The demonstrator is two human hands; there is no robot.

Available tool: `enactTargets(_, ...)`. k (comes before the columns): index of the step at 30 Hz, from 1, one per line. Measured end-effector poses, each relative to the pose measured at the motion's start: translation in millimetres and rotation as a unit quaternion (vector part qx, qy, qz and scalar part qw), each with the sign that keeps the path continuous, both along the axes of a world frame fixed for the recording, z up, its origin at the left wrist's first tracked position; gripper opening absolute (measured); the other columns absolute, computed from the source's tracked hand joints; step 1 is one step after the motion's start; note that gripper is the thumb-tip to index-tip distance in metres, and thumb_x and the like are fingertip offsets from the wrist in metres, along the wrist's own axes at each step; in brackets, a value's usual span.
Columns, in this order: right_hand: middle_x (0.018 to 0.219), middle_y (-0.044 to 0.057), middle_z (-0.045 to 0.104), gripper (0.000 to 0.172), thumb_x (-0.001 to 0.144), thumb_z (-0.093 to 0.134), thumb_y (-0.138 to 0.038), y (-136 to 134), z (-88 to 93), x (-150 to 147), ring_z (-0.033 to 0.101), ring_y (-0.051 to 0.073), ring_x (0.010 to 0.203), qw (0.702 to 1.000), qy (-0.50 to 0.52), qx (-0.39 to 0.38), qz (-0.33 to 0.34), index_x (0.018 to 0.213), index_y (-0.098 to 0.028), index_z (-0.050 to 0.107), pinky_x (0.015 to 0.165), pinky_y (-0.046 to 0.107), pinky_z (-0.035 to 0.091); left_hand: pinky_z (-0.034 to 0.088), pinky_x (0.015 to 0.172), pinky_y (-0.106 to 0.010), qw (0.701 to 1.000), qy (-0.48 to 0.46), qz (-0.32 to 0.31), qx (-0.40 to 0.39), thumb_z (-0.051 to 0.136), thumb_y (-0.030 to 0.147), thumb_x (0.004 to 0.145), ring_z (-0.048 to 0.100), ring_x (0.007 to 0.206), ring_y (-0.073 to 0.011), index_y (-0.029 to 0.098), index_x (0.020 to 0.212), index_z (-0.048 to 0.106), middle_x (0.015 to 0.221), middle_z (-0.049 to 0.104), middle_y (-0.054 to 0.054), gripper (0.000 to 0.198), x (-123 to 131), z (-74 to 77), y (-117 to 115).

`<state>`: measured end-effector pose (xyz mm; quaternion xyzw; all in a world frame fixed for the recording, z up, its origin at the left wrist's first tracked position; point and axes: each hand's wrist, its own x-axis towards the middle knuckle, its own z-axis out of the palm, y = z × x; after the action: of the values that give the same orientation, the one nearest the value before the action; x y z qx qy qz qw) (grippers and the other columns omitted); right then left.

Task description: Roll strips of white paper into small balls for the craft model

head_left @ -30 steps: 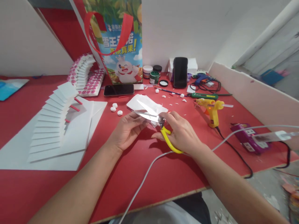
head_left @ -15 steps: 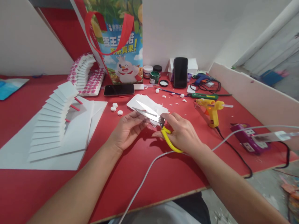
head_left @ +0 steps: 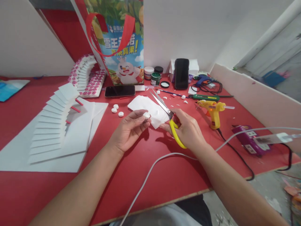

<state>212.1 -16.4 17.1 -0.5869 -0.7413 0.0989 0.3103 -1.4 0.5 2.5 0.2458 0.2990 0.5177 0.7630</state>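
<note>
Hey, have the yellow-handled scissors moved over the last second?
Yes. The yellow-handled scissors have shifted to the right and slightly up the picture, closer to the yellow glue gun, which sits where it was.

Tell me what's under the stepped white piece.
White boards lie beneath it, and three red sticks poke out along its right edge. Their other ends and the board area it covers are hidden.

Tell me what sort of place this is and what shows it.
Likely a craft workspace, whether home or workshop I cannot tell: a yellow glue gun sits on the red tabletop, a stepped row of white pieces lies to the left, and the right hand holds scissors.
</note>
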Motion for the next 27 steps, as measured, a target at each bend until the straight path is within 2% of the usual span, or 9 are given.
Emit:
enactTargets(5, 0.080, 0.004, 0.063, 0.058, 0.084, 0.059, -0.073, 0, -0.2, 0, 0.052, 0.015, 0.061, 1.000, -0.012, -0.029, 0.001, 0.106, -0.019, 0.061, 0.057, 0.026, 0.036, 0.058, 0.092, -0.025, 1.000, -0.002, 0.016, 0.001, 0.086, 0.012, 0.069, 0.072, 0.090, -0.0137, 0.015, 0.084, 0.076, 0.091, 0.076, -0.004, 0.018, 2, 0.2, -1)
enactTargets(9, 0.083, 0.005, 0.064, 0.063, 0.084, 0.058, -0.075, 1, -0.5, 1, 0.054, 0.016, 0.064, 0.999, -0.010, -0.040, 0.014, 0.111, -0.018, 0.060, 0.059, 0.027, 0.038, 0.056, 0.098, -0.028, 1.000, -0.003, 0.027, 0.009, 0.089, 0.011, 0.066, 0.072, 0.095, -0.0146, 0.015, 0.082, 0.075, 0.090, 0.076, -0.002, 0.022, 3, -0.9, 0)
enactTargets(12, 0.089, 0.007, 0.064, 0.067, 0.084, 0.059, -0.074, -1, -0.2, 0, 0.057, 0.018, 0.070, 0.997, -0.011, -0.028, 0.066, 0.118, -0.017, 0.058, 0.064, 0.029, 0.042, 0.056, 0.097, -0.026, 0.999, -0.001, 0.036, 0.008, 0.090, 0.012, 0.065, 0.073, 0.092, -0.0135, 0.014, 0.088, 0.076, 0.089, 0.076, -0.002, 0.027, 3, -1.5, 2)
enactTargets(16, 0.098, 0.010, 0.064, 0.065, 0.084, 0.060, -0.073, -5, 0.6, -5, 0.060, 0.021, 0.078, 0.992, -0.025, -0.025, 0.123, 0.120, -0.018, 0.056, 0.070, 0.031, 0.046, 0.057, 0.089, -0.020, 0.999, -0.009, 0.040, 0.003, 0.090, 0.008, 0.063, 0.070, 0.082, -0.0095, 0.012, 0.085, 0.076, 0.084, 0.075, -0.001, 0.026, 2, -1.4, 2)
enactTargets(19, 0.098, 0.010, 0.063, 0.065, 0.085, 0.058, -0.075, -7, 0.0, -8, 0.060, 0.022, 0.079, 0.991, -0.033, -0.025, 0.125, 0.117, -0.019, 0.057, 0.069, 0.031, 0.046, 0.057, 0.086, -0.019, 0.999, -0.013, 0.033, 0.009, 0.089, 0.007, 0.063, 0.069, 0.080, -0.0090, 0.013, 0.086, 0.077, 0.082, 0.074, 0.000, 0.026, 2, -1.9, 2)
enactTargets(27, 0.096, 0.010, 0.062, 0.063, 0.086, 0.058, -0.073, -8, 1.5, -9, 0.060, 0.022, 0.079, 0.990, -0.049, -0.033, 0.124, 0.116, -0.018, 0.057, 0.070, 0.032, 0.045, 0.055, 0.089, -0.024, 0.999, -0.005, 0.027, 0.020, 0.091, 0.010, 0.062, 0.069, 0.083, -0.0106, 0.016, 0.086, 0.076, 0.084, 0.074, 0.001, 0.029, 3, -4.1, 2)
